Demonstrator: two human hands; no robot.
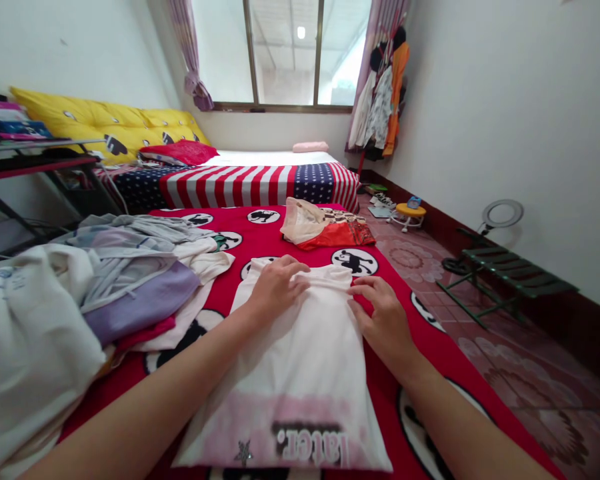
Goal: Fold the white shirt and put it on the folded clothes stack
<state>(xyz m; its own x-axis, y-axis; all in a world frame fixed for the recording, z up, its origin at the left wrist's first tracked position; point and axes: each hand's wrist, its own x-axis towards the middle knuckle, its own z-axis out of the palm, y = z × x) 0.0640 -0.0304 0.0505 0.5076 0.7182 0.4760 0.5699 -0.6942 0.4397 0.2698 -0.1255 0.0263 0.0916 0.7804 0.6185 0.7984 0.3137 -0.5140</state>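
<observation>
Pressing down on a white garment (300, 360) spread flat over a red bed cover (260, 233) printed with black-and-white roundels. Left hand (275, 288) resting palm-down on the upper left part of the cloth, fingers (296, 272) lying close together and bent slightly over a ridge of bunched fabric, flat on it rather than pinching. Right hand (385, 320) placed at the garment's right edge, fingers (364, 288) loosely spread and pointing inward toward the left hand, tips touching the cloth, palm partly over the red cover. Both forearms reaching in from the bottom of the view, one on each side of the garment. Pink band and dark blurred lettering along the garment's near hem.

Heaped to the left, a pile of clothes (125, 280) in white, grey, lilac and pink, touching the garment's left side or nearly so. Farther up the cover, well apart from the hands, a small folded stack (325, 230) in red, cream and patterned cloth. Beyond that, a stars-and-stripes blanket (250, 183), a red pillow (183, 152) and a yellow padded headboard (110, 123). On the tiled floor at right, a green folding rack (510, 273) beside a ring light (503, 215), near the wall. Clothes hanging (383, 107) by the window.
</observation>
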